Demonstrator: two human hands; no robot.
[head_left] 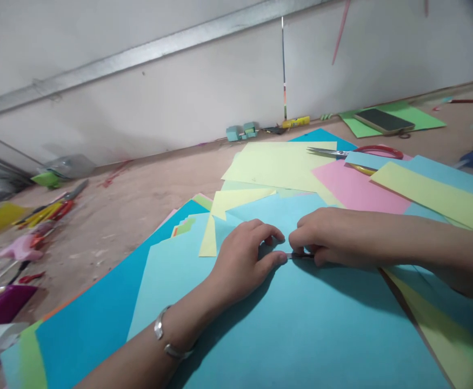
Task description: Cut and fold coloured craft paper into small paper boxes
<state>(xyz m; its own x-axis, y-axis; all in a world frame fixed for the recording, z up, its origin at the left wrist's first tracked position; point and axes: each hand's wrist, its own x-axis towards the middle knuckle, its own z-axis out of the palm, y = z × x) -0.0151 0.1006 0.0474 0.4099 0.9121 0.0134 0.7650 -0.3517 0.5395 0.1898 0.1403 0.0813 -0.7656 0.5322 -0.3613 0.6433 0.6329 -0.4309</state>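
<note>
My right hand (311,235) is closed, its fingers pinched on a thin dark object (307,256) lying low over a light blue paper sheet (301,324). Most of that object is covered by the fingers, so its kind is unclear. From the left, my left hand (250,256) rests on the same sheet with curved fingers and a gap between thumb and forefinger. Its thumb tip is at the light end of the thin object; whether it presses on it I cannot tell. Behind both hands, part of the blue paper is raised in folds (277,208).
Red-handled scissors (378,151) lie on yellow paper (280,162) and pink paper (361,186). A phone (384,121) rests on green paper (426,119). A yellow glue stick (295,122) is by the wall. Tools (53,210) and a purple object (7,305) are at left.
</note>
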